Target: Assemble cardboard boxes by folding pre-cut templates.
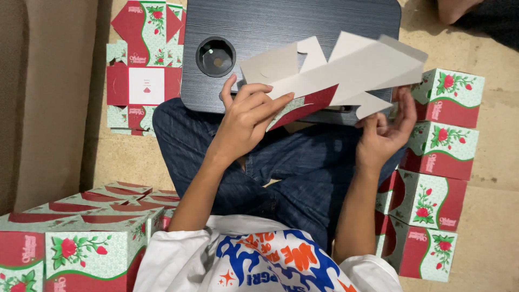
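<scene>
Head view, left to right: left hand (250, 113), fingers curled, pinching the near edge of an unfolded carton blank (346, 70) held above a dark lap desk (292, 21); right hand (386, 132), half closed, gripping the blank's lower right flap beside stacked finished boxes (443, 146).

Both hands fold a flat carton over a lap desk

The left hand (246, 116) and right hand (385, 132) grip an unfolded carton blank (346, 70) above a dark lap desk (292, 21); assembled rose-print boxes (443, 146) stack alongside.
</scene>
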